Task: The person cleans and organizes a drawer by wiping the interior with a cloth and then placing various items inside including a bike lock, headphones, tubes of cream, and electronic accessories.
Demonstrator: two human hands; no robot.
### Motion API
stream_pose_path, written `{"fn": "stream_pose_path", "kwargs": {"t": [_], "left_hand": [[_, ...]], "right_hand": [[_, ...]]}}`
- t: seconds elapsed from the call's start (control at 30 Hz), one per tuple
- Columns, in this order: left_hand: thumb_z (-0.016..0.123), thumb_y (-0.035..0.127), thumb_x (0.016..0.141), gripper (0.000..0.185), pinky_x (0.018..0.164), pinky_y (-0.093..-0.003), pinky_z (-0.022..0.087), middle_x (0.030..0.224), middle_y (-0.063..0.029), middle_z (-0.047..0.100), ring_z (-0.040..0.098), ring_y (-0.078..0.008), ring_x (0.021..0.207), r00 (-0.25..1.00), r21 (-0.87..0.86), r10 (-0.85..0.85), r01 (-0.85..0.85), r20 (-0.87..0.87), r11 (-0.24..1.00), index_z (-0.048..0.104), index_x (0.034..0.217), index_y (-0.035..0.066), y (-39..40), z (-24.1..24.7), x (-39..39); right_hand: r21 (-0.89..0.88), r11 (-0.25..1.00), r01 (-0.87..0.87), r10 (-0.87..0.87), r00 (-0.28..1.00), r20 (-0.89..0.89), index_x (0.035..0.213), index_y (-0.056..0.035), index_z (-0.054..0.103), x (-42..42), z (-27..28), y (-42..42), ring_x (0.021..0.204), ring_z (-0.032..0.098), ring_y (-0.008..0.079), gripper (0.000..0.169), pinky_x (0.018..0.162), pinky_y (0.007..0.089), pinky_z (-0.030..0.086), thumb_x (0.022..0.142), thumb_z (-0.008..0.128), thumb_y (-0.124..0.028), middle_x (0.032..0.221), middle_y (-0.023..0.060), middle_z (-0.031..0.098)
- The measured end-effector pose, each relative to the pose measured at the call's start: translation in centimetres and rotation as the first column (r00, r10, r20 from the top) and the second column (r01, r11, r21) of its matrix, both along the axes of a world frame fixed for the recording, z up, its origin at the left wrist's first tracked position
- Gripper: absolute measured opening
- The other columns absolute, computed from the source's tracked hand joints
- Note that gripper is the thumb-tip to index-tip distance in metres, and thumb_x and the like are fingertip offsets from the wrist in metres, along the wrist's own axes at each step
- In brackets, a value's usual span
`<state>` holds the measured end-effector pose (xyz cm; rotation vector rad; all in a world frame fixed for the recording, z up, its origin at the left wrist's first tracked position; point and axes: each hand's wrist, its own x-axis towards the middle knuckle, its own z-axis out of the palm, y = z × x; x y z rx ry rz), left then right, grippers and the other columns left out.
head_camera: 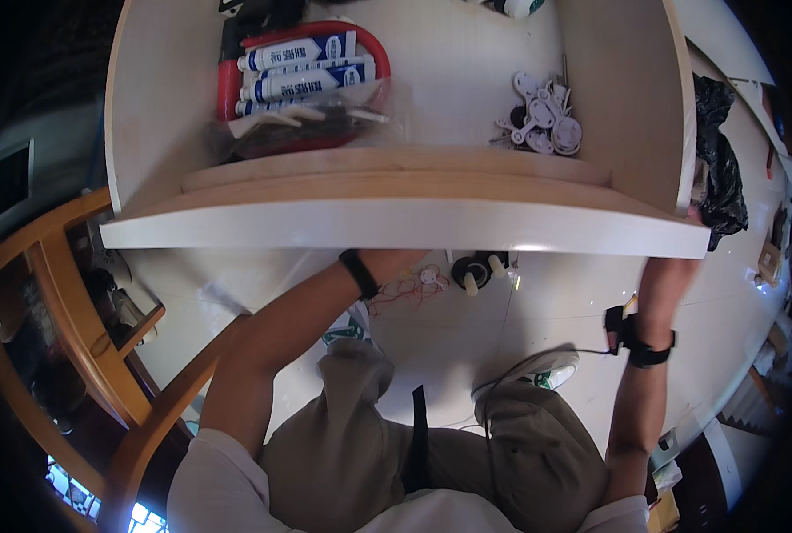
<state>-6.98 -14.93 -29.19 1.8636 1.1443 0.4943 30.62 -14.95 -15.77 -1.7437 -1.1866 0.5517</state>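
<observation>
A pale wooden drawer or open box (406,223) with a white front edge spans the top of the view. My left hand (399,262) reaches beneath its front board, with the fingers hidden. My right hand (676,266) is at the board's right end; a bit of it shows beside the corner (695,214), the rest is behind the board. Inside lie a red-rimmed container (381,60) with several blue-and-white tubes (296,86), a clear plastic bag (303,126) partly over it, and a heap of small white plastic parts (546,118) at the right.
On the tiled floor below are tangled red wires (409,286) and a black round part with pale pegs (471,274). A wooden chair or rack frame (76,306) stands at left. A black plastic bag (723,173) lies at right. A cable (536,356) runs from my right wrist.
</observation>
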Motion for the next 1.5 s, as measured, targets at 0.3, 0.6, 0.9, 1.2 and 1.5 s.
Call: {"fn": "stream_pose_path", "kwargs": {"t": [0.3,0.6,0.9,1.2,1.5], "left_hand": [[0.086,0.033,0.084,0.043,0.084,-0.0397,0.055,0.104,-0.012,0.073,0.069,-0.0291,0.093,0.941,-0.071,-0.012,-0.012,-0.338,0.997,0.072,0.119,0.01,-1.6,-1.2,1.8],[0.086,0.017,0.083,0.023,0.075,-0.0338,0.054,0.087,-0.0032,0.072,0.066,-0.0167,0.078,0.995,-0.445,0.042,-0.078,-0.089,0.892,0.073,0.099,0.006,-0.9,-1.2,0.7],[0.084,0.021,0.09,0.029,0.087,-0.0342,0.055,0.1,-0.0038,0.075,0.069,-0.0147,0.093,0.939,-0.602,0.242,-0.049,0.243,0.797,0.073,0.112,0.005,1.1,6.7,0.0],[0.072,0.027,0.091,0.025,0.081,-0.0396,0.059,0.1,-0.0107,0.071,0.071,-0.029,0.09,0.884,-0.087,-0.36,0.35,-0.297,0.933,0.072,0.11,0.011,-2.1,2.6,0.3],[0.073,0.025,0.086,0.026,0.071,-0.0426,0.06,0.107,-0.007,0.064,0.071,-0.0275,0.094,0.76,-0.128,-0.438,0.433,-0.48,0.892,0.066,0.107,0.012,-6.8,-1.2,0.9]], "right_hand": [[-0.288,0.828,-0.481,0.419,0.872,-0.252,0.107,-0.0019,0.076,-9.4,-3.6,-3.4,0.07,0.062,0.0078,0.011,0.065,0.0248,0.049,0.099,0.068,-0.004,0.079,0.0028,0.072],[-0.375,0.7,-0.608,0.626,0.775,-0.088,0.105,-0.0029,0.071,-13.3,-4.9,-3.3,0.077,0.07,0.0293,0.019,0.071,0.039,0.057,0.087,0.076,-0.008,0.092,0.0114,0.073],[-0.233,0.701,-0.675,0.713,0.656,0.247,0.113,-0.0065,0.071,-14.9,-1.3,-1.8,0.085,0.07,0.0317,0.031,0.074,0.0429,0.056,0.083,0.078,-0.006,0.099,0.0131,0.072],[0.52,0.822,-0.231,0.156,0.97,0.185,0.118,-0.0056,0.071,-6.8,13.7,0.5,0.086,0.067,0.0186,0.025,0.067,0.0311,0.049,0.094,0.078,-0.008,0.11,0.0106,0.073],[0.046,0.868,-0.494,0.426,0.789,0.444,0.121,0.0025,0.069,-9.1,11.9,6.5,0.114,0.062,0.0203,0.023,0.097,0.0324,0.048,0.098,0.069,-0.004,0.12,0.0132,0.071]]}}
